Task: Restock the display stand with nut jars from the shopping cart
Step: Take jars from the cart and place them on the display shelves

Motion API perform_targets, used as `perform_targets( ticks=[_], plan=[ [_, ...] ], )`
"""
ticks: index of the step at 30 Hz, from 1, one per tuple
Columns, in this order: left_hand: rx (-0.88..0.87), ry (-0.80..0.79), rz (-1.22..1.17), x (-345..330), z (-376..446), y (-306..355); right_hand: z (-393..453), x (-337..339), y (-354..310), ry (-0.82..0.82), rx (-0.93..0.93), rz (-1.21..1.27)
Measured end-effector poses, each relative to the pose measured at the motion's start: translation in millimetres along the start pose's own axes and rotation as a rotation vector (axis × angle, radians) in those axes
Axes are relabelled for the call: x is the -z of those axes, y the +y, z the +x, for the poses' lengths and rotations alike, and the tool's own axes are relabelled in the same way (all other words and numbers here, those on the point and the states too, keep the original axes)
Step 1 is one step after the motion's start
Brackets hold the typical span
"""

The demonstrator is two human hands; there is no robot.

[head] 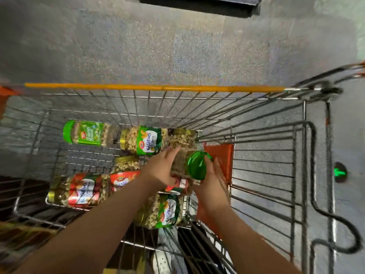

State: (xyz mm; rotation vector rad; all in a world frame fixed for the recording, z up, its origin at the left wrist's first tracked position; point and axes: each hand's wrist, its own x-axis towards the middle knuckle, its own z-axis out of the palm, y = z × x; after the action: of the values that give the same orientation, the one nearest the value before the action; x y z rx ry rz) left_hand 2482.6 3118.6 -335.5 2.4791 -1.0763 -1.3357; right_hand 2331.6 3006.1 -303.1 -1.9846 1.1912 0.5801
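Head view looks straight down into a wire shopping cart w/ an orange top rail, standing on a grey speckled floor.

Both hands are at the right side of the basket, either side of a green-lidded jar that sits tilted, lid facing up toward the camera. Left hand: fingers stretched out along the jar's left side, touching it; thumb side is blurred, so can't tell if it wraps under. Right hand: fingers straight, flat against the lid's right edge. So grip = jar pressed between two mostly flat hands, fingers not curled round it as far as visible.

Other jars lie on their sides on the cart bottom:
- green-lid jar w/ green label, far left, back row
- cashew jar, green label, gold lid, just beside it to the right, end-to-end w/ another nut jar near the back right corner
- red-label cashew jar, front left
- second red-label cashew jar partly under the left forearm
- green-label cashew jar, front, below the hands
- a red-label item just under the held jar, mostly hidden

Orange child-seat flap stands right behind the right hand. Green arrow mark on the floor, right of the cart. Dark object at the top edge, too cut off to tell what.
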Motion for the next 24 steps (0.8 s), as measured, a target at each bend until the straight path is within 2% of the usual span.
perform_targets(
  ticks=[12,18,24],
  plan=[
    [-0.176,-0.017,-0.029,-21.5,52.1,1.3,2.2,-14.7,13.3,0.066,0.050,-0.039],
    [-0.179,-0.002,-0.031,-20.8,46.6,-0.6,-2.1,-14.3,16.8,0.083,0.087,-0.026],
    [-0.119,0.022,-0.059,-1.0,18.3,5.8,-5.9,-4.8,25.5,0.105,0.145,0.107]
  ],
)
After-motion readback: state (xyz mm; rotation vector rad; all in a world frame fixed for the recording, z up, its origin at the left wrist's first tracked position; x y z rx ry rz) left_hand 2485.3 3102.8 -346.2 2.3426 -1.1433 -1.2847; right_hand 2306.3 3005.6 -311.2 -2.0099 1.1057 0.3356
